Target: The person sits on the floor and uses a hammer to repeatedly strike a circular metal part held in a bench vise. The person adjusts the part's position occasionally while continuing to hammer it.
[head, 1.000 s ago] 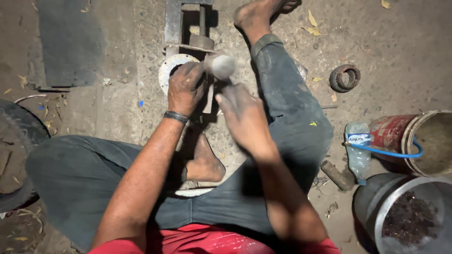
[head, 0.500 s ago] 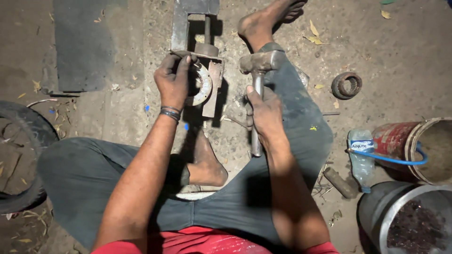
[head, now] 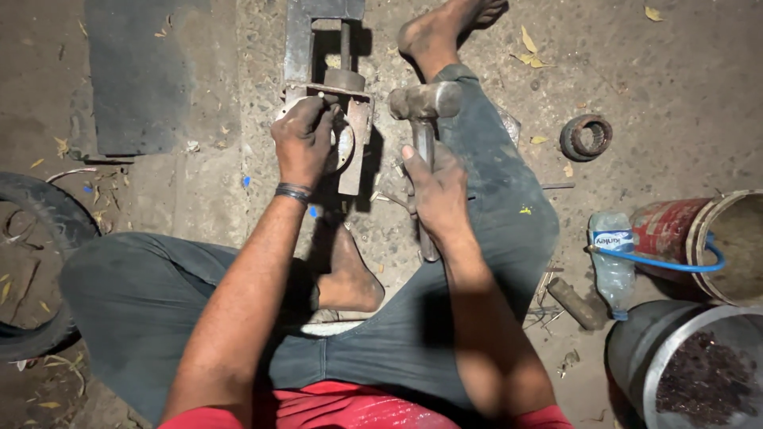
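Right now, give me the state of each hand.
Left hand: closed on the round metal part in the press frame.
Right hand: closed on the hammer handle.

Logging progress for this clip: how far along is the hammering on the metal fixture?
Done: the round metal part sits in the metal fixture on the ground. In hand: the left hand steadies that part, and the right hand grips the hammer by its handle, head raised beside the fixture, not touching it. Left: the part is not visibly free; how many blows remain cannot be told.
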